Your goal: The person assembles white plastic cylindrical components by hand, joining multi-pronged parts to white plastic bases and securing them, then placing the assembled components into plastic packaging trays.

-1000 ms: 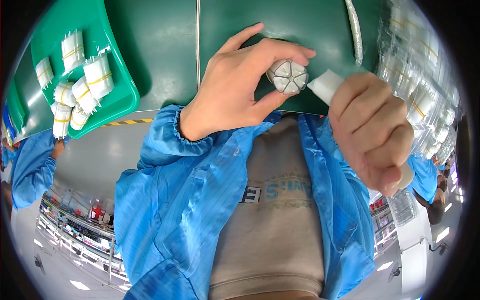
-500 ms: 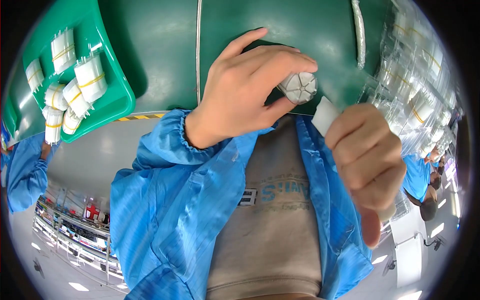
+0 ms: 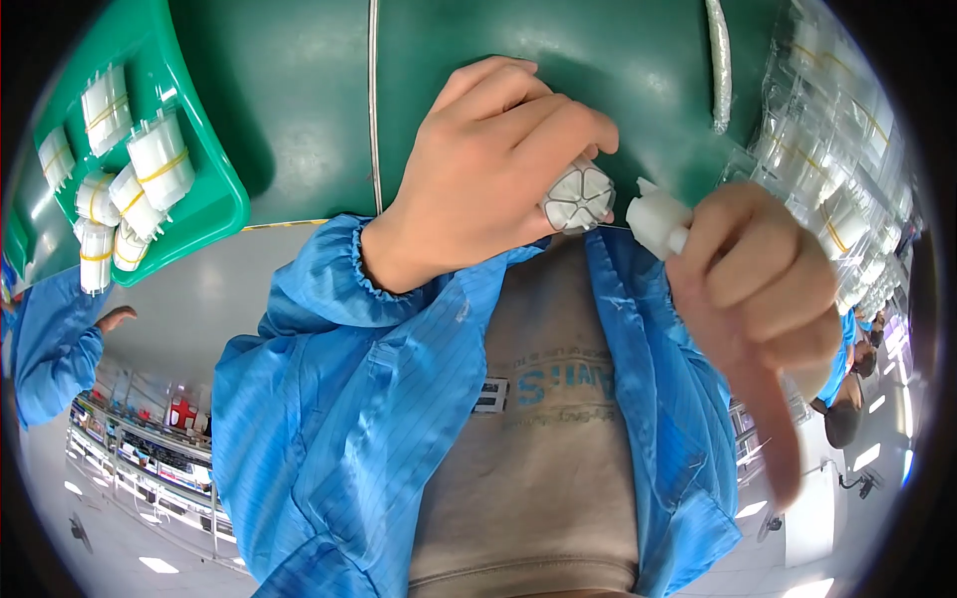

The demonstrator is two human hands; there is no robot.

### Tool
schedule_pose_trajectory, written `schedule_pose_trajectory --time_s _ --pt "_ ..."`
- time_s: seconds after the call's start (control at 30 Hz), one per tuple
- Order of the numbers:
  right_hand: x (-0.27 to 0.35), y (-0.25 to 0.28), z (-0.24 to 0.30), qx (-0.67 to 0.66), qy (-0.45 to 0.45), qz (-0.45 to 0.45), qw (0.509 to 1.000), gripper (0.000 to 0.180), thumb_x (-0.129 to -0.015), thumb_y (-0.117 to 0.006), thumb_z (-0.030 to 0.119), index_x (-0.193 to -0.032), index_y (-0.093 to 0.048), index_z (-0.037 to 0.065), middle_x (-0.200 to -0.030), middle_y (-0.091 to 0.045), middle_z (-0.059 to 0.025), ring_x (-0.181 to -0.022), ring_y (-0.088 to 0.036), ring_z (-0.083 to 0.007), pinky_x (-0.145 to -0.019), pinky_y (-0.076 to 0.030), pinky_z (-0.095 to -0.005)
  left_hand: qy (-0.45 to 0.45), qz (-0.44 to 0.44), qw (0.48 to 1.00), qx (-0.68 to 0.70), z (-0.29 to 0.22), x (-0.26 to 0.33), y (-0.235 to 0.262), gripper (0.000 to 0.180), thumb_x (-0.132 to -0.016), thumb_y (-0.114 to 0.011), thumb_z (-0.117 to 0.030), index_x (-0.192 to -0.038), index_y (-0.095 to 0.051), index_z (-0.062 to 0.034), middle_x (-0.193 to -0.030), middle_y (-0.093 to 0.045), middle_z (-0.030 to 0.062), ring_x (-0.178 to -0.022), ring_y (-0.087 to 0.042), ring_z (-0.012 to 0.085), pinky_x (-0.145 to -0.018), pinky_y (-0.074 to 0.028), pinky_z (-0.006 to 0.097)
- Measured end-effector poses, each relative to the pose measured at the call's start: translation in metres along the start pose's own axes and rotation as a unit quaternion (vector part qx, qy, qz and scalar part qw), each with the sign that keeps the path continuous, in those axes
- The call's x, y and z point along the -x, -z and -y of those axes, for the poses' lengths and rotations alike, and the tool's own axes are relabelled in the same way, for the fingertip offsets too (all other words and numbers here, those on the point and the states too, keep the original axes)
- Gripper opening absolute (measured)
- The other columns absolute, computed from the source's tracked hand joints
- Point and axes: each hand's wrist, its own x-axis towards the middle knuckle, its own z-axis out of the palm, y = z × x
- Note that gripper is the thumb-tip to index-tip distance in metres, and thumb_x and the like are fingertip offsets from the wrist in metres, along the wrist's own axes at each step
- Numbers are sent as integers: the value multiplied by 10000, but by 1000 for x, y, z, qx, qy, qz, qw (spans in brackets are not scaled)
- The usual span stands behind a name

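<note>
My left hand [image 3: 498, 164] is closed around a short white cylindrical bundle [image 3: 579, 198]. Its round end faces me and shows wedge-shaped segments split by dark lines. Across a small gap to the right, my right hand [image 3: 753, 284] grips a small white plastic piece [image 3: 658, 221] with a thin tab at its top and a short round peg on its side. The fingers are curled and the thumb points down, away from the piece. The two white things do not touch. Both are held over the near edge of the green table [image 3: 289, 120].
On the left, a green tray [image 3: 234, 204] holds several white bundles [image 3: 159, 164] with yellow bands. Clear plastic packs [image 3: 847, 140] of similar pieces are piled at right. A pale strip [image 3: 719, 70] lies at the back. A co-worker's hand [image 3: 117, 318] shows at far left.
My left hand has moved slightly left and down, its fingers more curled. My right hand has shifted right, and the white piece in it now shows its tab and peg. The tray sits farther left in view.
</note>
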Motion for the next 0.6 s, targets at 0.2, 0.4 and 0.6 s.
schedule_pose_trajectory --time_s 0.2,0.4,0.6 --pt "2 13 -4 -78 -26 -29 996 751 -787 -551 860 -731 -528 112 -728 -462 -32 -601 -447 -123 -507 -399 -230 36 61 991 109 0 -1 15 409 -640 -901 -282 -966 -710 -126 -907 -730 -10 -876 -694 213 -1014 -505 468" --pt "15 24 1 34 -98 -218 970 687 -921 -446 785 -724 -537 134 -699 -449 -4 -601 -393 -144 -525 -334 -318 -5 72 994 82 2 2 18 369 -709 -848 -185 -1057 -735 -133 -1000 -755 2 -893 -705 210 -1008 -509 465" --pt "15 6 25 -28 -77 -160 984 508 -1046 -428 541 -688 -382 184 -654 -399 39 -595 -346 -117 -526 -287 -302 -1 68 993 96 3 0 18 388 -708 -816 -143 -1088 -736 -120 -1019 -754 23 -897 -701 239 -990 -511 451"
